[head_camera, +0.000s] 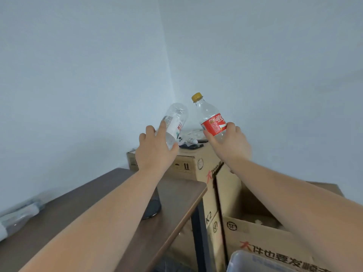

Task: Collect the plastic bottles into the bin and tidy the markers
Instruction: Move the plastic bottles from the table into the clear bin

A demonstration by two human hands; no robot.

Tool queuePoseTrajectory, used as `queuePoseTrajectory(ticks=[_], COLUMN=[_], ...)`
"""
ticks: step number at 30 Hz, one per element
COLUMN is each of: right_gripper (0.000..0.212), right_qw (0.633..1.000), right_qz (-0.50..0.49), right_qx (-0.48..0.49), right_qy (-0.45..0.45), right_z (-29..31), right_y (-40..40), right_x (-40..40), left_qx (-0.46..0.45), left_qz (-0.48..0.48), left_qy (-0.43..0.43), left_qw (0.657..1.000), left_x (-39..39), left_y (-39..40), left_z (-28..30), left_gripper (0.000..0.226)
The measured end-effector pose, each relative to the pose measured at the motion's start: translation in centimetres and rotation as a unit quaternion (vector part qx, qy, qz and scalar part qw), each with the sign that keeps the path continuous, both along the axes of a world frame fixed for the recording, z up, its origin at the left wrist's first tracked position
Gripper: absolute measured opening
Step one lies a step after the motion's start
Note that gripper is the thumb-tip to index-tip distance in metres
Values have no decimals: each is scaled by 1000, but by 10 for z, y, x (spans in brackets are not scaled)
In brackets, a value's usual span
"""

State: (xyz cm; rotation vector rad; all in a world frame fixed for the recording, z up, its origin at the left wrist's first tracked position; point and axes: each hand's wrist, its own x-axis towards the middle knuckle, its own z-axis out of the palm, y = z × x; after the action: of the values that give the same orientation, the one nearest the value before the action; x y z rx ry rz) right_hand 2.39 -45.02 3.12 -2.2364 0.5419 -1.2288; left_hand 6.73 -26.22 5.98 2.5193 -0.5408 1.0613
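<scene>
A clear bottle (175,122), tilted bottom-up, is held in the left hand (156,149), its grip curled round the body. A red-labelled, yellow-capped bottle (211,119) is gripped by the right hand (228,143). Both are raised above a closed cardboard box (188,163) beside the worktop (176,195).

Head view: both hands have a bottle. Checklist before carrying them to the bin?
1. Left hand grips the clear bottle: ok.
2. Right hand grips the red-label bottle: ok.
3. Yellow cap on the red-label bottle: ok.
4. Clear bottle capped: cannot tell, its neck is hidden.
5. Both bottles lifted off the cardboard box: ok.
6. Bin located: cannot tell; only a grey plastic rim shows at the lower right.
</scene>
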Motion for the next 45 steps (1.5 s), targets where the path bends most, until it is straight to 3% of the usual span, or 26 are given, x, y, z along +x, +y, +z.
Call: queuePoseTrajectory(ticks=[17,34,38,41,45], right_gripper=[72,73,74,72,76], right_qw=[972,939,925,920,908], right_qz=[-129,-108,-98,-93,-92], right_qx=[101,175,192,195,207], right_qy=[168,276,313,328,352], right_z=[-161,-327,-352,-368,-385], right_y=[-183,-219,-221,-221,-223], right_x=[-68,-32,-21,-17,-17], left_qx=[44,168,146,152,233], left_qz=[-148,-93,-94,-87,-55], left_qy=[147,316,365,409,482], left_qw=[977,929,915,896,843], left_x=[-18,16,16,15,15], left_y=[-210,-229,-229,-231,-226], left_z=[-162,-346,-381,-405,-427], left_gripper=[67,69,70,77,76])
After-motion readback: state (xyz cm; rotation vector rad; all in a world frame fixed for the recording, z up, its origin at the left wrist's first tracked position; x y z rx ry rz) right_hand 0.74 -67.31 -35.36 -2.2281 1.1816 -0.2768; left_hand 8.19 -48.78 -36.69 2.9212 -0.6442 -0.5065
